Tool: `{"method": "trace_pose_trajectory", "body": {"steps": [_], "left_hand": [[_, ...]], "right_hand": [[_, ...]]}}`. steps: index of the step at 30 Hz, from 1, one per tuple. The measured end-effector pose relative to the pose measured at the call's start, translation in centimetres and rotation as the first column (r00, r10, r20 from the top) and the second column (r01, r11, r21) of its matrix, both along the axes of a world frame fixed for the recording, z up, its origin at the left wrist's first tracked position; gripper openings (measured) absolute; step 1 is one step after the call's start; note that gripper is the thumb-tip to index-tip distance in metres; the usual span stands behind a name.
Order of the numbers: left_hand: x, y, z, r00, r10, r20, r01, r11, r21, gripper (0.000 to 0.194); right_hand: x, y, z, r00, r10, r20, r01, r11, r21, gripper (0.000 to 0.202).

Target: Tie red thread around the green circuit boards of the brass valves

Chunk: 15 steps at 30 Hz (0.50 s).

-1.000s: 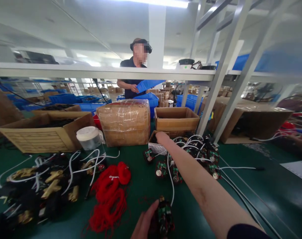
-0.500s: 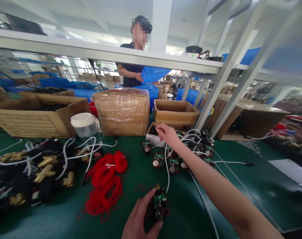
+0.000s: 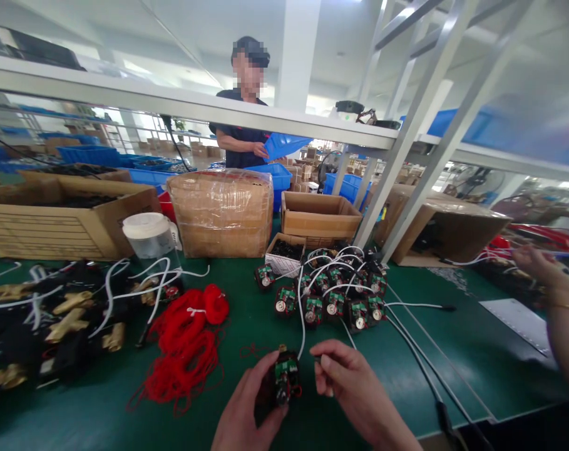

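Near the front edge, my left hand [image 3: 250, 407] is closed around a small black unit with a green circuit board [image 3: 287, 376], its white cable running up and back. My right hand [image 3: 343, 376] is just right of that unit, thumb and forefinger pinched on a tiny dark piece [image 3: 317, 359]; the piece is too small to name. Behind both hands lies a cluster of similar units [image 3: 333, 304] with white cables. A small carton of black parts [image 3: 287, 249] stands behind that cluster.
Red thread bundles [image 3: 185, 344] lie left of my hands, with brass-and-black assemblies [image 3: 68, 319] farther left. Cartons [image 3: 221, 216] line the back beneath a shelf [image 3: 181, 106]. A person [image 3: 241, 141] holds a blue bin behind; another person's arm [image 3: 563, 313] reaches in at right.
My right hand has come back from the small carton to beside the held unit, now pinching a tiny piece. The view has shifted slightly, and another person's arm shows more at right.
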State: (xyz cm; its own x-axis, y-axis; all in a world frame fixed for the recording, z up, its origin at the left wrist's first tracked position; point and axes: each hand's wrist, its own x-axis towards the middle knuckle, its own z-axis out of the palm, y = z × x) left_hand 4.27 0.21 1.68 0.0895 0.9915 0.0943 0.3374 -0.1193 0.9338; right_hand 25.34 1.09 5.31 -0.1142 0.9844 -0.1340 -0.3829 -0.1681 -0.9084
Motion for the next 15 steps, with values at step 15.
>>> {"method": "trace_pose_trajectory", "body": {"steps": [15], "left_hand": [[0.0,-0.1,0.1,1.0,0.016,-0.018,-0.016,1.0,0.002,0.058]], "right_hand": [[-1.0,-0.8,-1.2,0.999,0.006,0.035,-0.007,0.999,0.049,0.032]]}}
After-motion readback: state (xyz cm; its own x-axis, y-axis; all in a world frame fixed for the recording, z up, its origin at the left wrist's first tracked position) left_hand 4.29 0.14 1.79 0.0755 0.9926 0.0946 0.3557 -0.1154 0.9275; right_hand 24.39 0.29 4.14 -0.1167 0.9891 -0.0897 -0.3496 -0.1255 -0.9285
